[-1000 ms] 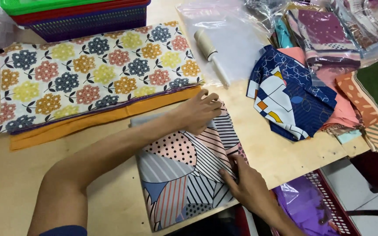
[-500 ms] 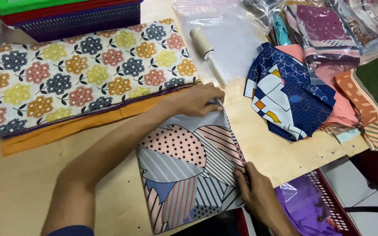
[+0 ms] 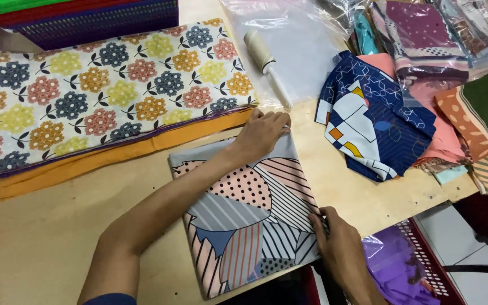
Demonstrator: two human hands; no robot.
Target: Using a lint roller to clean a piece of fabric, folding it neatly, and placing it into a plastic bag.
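Observation:
A folded cloth (image 3: pixel 244 214) with dots, stripes and pink, grey and blue patches lies on the wooden table (image 3: pixel 40 237) in front of me. My left hand (image 3: pixel 262 133) presses flat on the cloth's far right corner. My right hand (image 3: pixel 340 248) pinches its near right edge at the table's front. A folded flower-print cloth (image 3: pixel 108 90) on top of an orange one (image 3: pixel 114 155) lies just beyond, to the left.
A lint roller (image 3: pixel 264 59) rests on a clear plastic bag (image 3: pixel 306 45). A blue patterned cloth (image 3: pixel 368 124) and several folded fabrics (image 3: pixel 453 130) sit at the right. Stacked plastic baskets (image 3: pixel 86 17) stand at the back left. A red basket with purple plastic (image 3: pixel 402 271) sits below the table edge.
The cloth has been pulled flatter and squarer. My left hand slid to its far right corner and my right hand moved along its near right edge.

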